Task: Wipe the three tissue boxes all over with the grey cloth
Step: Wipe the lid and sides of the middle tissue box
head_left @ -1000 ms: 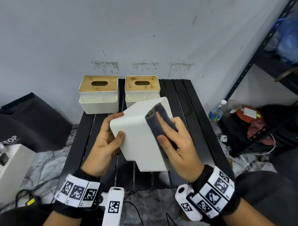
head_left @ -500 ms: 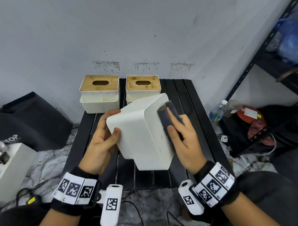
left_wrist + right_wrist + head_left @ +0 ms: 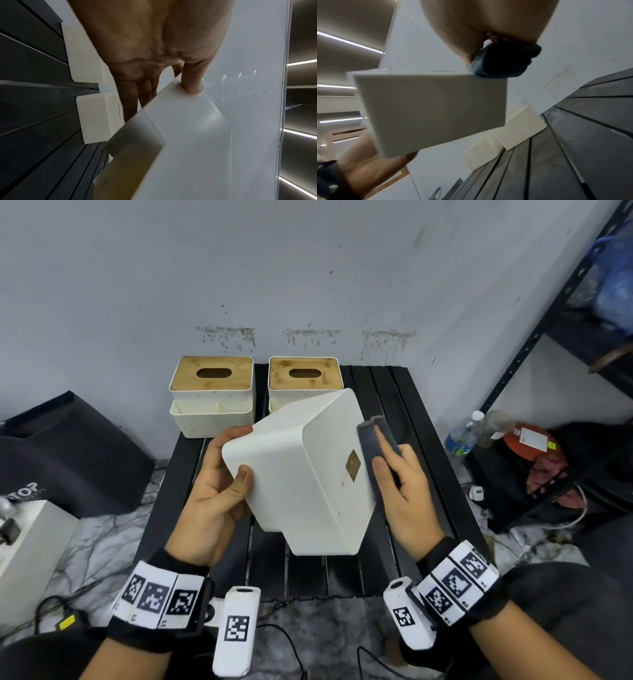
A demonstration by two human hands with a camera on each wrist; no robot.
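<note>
A white tissue box is tilted in the air above the black slatted table. My left hand grips its left end, thumb on the near face and fingers behind. My right hand holds the folded grey cloth and presses it against the box's right side. The left wrist view shows the thumb on the box. In the right wrist view the cloth meets the box's top corner. Two wooden-lidded tissue boxes stand at the table's back.
A black metal shelf stands to the right, with a water bottle and a red item on the floor beside it. A black case and a white unit are at the left. Cables lie on the marble floor.
My left hand has turned the box so another face, with a small brown mark, shows. The cloth has slid from the upper face round to the box's right side.
</note>
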